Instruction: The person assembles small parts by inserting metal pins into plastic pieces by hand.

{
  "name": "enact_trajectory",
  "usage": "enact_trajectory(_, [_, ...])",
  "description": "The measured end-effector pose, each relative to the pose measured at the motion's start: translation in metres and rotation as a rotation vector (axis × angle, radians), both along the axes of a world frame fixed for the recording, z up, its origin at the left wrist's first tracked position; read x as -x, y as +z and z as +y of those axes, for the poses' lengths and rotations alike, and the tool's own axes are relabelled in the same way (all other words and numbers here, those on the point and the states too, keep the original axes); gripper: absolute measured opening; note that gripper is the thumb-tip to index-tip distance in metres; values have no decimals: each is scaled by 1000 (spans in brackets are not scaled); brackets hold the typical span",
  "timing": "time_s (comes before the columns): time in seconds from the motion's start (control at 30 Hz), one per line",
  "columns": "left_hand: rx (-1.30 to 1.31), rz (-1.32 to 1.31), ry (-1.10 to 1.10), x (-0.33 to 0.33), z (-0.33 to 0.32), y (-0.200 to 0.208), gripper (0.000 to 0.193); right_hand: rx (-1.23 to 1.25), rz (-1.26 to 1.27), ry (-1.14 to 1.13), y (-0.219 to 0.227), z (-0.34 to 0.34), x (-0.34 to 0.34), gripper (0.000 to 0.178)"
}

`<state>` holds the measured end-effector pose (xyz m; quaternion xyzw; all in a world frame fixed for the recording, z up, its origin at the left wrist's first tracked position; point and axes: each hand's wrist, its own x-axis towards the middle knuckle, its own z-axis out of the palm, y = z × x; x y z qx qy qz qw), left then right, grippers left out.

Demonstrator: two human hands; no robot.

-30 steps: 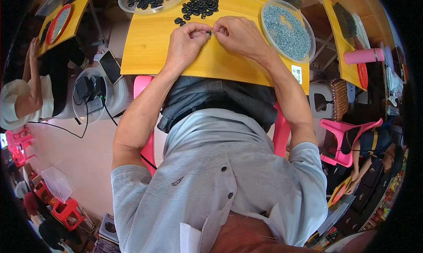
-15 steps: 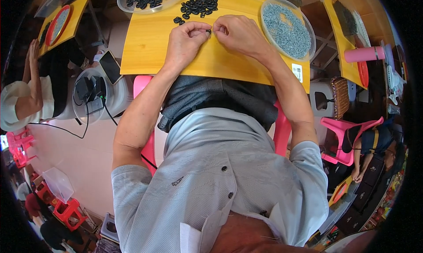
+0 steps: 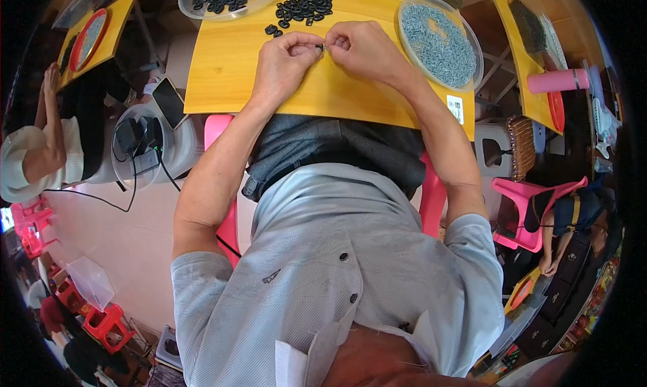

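Observation:
Over the yellow table [image 3: 236, 83], my left hand [image 3: 286, 62] pinches a small black part [image 3: 319, 47], mostly covered by the fingertips. My right hand [image 3: 364, 50] is closed right beside it, thumb and finger meeting at the part's right side. Whatever the right fingertips hold is too small to make out. Just beyond the hands lies a loose pile of small black oval parts with holes [image 3: 304, 8]. More of these fill a clear round tub [image 3: 197, 13] at the far left. At the right stands a clear round tub [image 3: 477, 67] of small silvery screws [image 3: 438, 46].
A white label [image 3: 455, 108] is stuck near the table's right corner. On the left, a phone [image 3: 168, 104] and black chargers [image 3: 138, 136] rest on a clear container. Beyond the right edge are a pink bottle [image 3: 558, 81] and a pink stool [image 3: 532, 212]. Other people sit at both sides.
My right hand has shifted very slightly, its fingertips now closer against the black part. The left hand stays in place with its pinch.

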<state>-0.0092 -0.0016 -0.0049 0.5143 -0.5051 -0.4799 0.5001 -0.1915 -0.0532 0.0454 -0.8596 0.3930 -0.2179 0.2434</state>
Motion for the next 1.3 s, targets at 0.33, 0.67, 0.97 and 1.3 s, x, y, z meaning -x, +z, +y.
enact_trajectory(0.33, [-55,304,63,0,-1,7,21,-358,-441,12,-17,-8,-4,16])
enact_trajectory(0.67, [-95,380,78,0,1,15,22,-313,-340,-48,-5,4,-9,13])
enact_trajectory(0.97, [-62,400,100,-1,3,10,23,-236,-309,-69,-9,10,-13,18])
enact_trajectory(1.3, [-62,413,127,0,2,9,22,-232,-397,-93,-2,-1,-11,17])
